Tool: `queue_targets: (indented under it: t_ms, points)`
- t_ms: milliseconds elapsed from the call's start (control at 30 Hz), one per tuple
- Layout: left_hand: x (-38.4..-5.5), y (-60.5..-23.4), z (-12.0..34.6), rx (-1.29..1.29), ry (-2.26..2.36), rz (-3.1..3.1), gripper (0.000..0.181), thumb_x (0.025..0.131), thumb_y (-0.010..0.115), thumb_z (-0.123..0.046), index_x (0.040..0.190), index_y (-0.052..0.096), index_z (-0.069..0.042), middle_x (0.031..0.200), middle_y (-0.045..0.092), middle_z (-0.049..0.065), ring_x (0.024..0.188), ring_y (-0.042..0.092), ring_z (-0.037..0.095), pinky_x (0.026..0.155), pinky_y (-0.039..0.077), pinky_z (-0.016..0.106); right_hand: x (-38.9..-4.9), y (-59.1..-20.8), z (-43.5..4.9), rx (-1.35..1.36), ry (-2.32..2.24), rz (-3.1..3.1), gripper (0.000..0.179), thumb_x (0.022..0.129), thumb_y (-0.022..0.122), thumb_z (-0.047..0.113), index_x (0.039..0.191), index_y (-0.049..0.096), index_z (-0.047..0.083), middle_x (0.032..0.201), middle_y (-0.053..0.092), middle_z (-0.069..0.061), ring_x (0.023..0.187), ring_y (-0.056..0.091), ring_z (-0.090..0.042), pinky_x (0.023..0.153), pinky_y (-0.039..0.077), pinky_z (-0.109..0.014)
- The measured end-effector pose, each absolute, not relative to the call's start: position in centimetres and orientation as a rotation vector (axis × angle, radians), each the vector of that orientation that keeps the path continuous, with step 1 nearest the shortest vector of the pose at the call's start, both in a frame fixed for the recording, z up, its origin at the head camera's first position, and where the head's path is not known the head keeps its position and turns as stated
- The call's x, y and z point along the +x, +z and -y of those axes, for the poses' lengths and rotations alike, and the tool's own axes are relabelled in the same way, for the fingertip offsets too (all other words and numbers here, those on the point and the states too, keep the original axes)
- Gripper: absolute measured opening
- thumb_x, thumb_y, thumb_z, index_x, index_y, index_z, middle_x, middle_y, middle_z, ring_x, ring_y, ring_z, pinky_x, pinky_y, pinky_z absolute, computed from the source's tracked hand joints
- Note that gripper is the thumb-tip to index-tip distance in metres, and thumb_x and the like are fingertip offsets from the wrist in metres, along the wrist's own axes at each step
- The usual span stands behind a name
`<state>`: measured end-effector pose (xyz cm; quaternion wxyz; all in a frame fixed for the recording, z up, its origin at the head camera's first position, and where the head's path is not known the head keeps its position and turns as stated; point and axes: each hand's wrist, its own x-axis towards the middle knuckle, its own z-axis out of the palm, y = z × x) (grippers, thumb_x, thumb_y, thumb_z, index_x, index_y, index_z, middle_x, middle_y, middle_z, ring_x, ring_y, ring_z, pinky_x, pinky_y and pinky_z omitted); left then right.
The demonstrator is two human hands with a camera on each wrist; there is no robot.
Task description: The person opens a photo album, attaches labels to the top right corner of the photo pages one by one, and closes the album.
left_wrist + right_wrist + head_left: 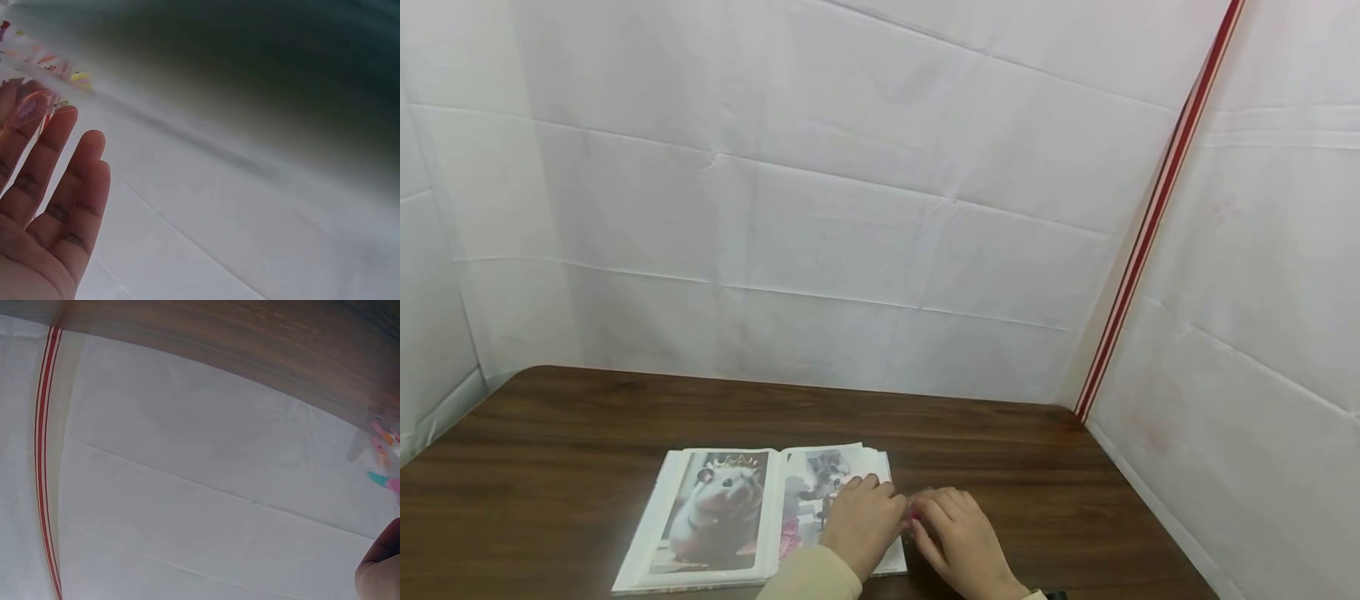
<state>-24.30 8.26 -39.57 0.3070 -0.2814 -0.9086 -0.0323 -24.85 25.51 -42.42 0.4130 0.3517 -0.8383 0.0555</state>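
Note:
An open photo album (651, 575) lies on the table, a picture of a crowned mouse on its left page and a second, partly covered mouse picture on its right page. My left hand (865, 521) is over the right page, and its lower fingers (87, 206) look fairly straight in the left wrist view. Just past the album's right edge, my right hand (958, 537) pinches a small clear plastic packet (916, 510) with pink in it. Colourful pieces (381, 478) show through the clear plastic in the right wrist view. The left hand holds the packet's other side, its thumb hidden.
The dark wooden table (535, 483) has rounded far corners. White cloth walls (820, 208) rise behind it and along both sides. A red-striped band (1157, 208) runs down the cloth at the right back corner.

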Motion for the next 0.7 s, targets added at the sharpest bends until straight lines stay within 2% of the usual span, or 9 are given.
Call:
queue_targets:
  t_ms: [333,700]
  points:
    - [-24.29,-39.59,-8.32,-0.745,-0.039,2.335,0.008,0.070,0.066,-0.033,0.069,0.064,-0.026,0.067,0.062,-0.012,0.065,0.053,0.008,0.064,0.044,0.022,-24.71,-42.40,-25.44,0.926,0.195,2.081,0.010,0.076,0.067,0.020,0.085,0.062,0.021,0.085,0.058,0.014,0.081,0.053,-0.001,0.074,0.042,-0.016]
    - [-24.29,-39.54,-8.44,-0.748,-0.025,2.315,0.010,0.067,0.070,-0.031,0.068,0.063,-0.024,0.065,0.062,-0.011,0.063,0.053,0.007,0.061,0.043,0.021,-24.60,-42.37,-25.30,0.929,0.217,2.087,0.016,0.072,0.069,0.015,0.085,0.061,0.020,0.084,0.057,0.014,0.078,0.051,0.001,0.071,0.041,-0.012]
